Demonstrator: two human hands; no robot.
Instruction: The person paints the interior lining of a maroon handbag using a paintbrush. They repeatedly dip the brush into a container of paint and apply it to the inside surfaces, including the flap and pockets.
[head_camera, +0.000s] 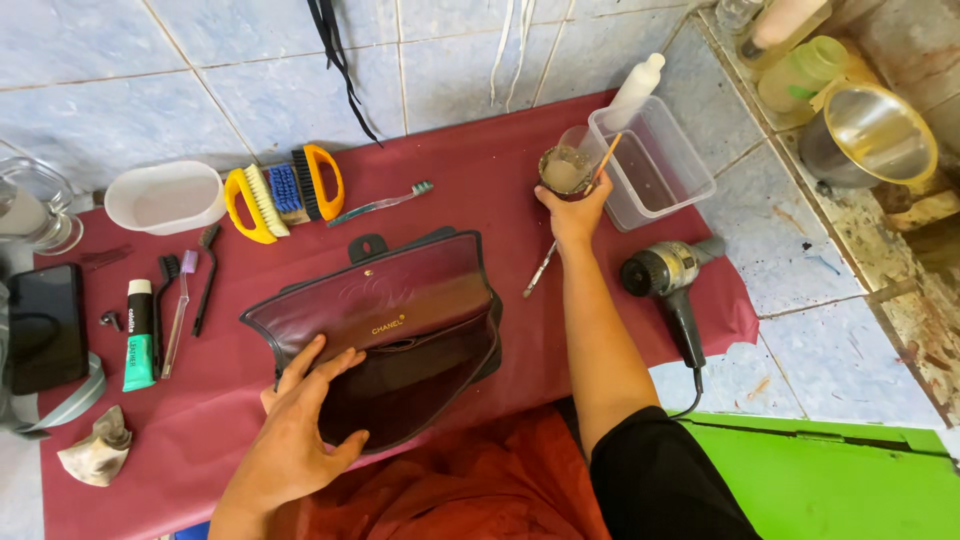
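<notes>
Nearest to me, my left hand (300, 420) lies open and flat on the dark maroon handbag (390, 330), pinning it to the red-covered surface (480, 170) with its flap turned back. My right hand (573, 212) is closed around a small cup (563, 172) of pale, cloudy liquid, a thin brush (604, 160) leaning in it. I judge it best to keep the cup upright and low so nothing drips on the leather. Just beside the cup, the clear plastic tub (655, 165) looks nearly empty; the white bowl (165, 197) well off to my left shows nothing inside.
</notes>
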